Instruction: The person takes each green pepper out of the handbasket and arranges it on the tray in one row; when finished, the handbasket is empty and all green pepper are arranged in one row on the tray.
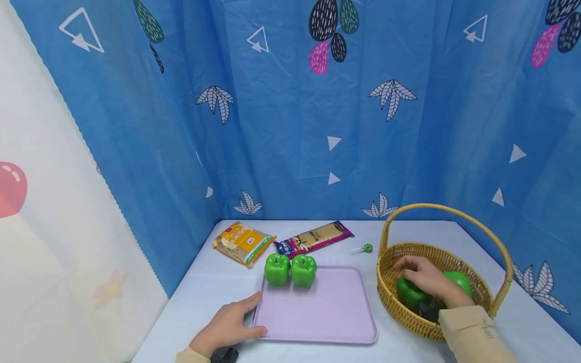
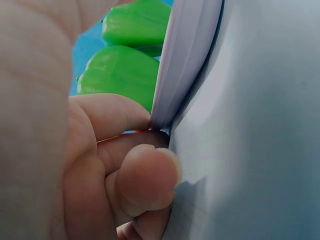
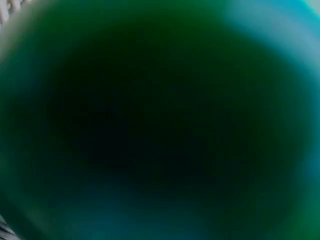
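Observation:
My right hand [image 1: 424, 276] reaches into a wicker basket [image 1: 454, 252], its fingers curled over a dark green bell pepper [image 1: 407, 296]. Beside it in the basket a lighter green bell pepper [image 1: 460, 281] shows partly behind the wrist. Blurred dark green [image 3: 160, 115] fills the right wrist view, hiding the fingertips. At the left side of a pale purple tray [image 1: 317, 312], my left hand [image 1: 231, 322] rests with fingers spread and touches the rim [image 2: 187, 50]. Two green bell peppers [image 1: 277, 269] [image 1: 303, 270] stand side by side at the tray's back left corner.
Behind the tray lie an orange bag of grain [image 1: 244, 243] and a long purple-edged packet [image 1: 313, 239]. A green lollipop [image 1: 367, 248] lies between the packet and the basket. The basket's tall handle [image 1: 458, 214] arches over its opening. A blue curtain [image 1: 290, 126] hangs behind the table.

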Available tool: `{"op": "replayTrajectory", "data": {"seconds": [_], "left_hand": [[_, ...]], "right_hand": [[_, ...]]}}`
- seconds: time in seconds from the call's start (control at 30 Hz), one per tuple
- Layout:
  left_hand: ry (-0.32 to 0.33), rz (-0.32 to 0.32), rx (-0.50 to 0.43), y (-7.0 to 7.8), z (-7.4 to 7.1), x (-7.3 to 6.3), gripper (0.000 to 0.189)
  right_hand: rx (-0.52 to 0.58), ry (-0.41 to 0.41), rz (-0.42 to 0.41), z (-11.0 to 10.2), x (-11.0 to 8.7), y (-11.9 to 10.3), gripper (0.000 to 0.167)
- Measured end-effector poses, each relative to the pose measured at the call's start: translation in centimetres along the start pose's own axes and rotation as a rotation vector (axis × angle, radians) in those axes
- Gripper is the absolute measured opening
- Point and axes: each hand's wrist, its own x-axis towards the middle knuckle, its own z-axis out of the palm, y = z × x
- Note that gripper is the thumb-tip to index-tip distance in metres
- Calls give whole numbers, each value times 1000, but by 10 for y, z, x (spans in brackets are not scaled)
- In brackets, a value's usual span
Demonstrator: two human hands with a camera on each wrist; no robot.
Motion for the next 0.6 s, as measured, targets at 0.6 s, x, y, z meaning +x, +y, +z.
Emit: {"op": "replayTrajectory", "data": {"seconds": [0.6], "left_hand": [[-1, -8, 4, 1, -1, 1, 106]], "right_hand": [[-100, 80, 48, -3, 4, 6, 36]]}}
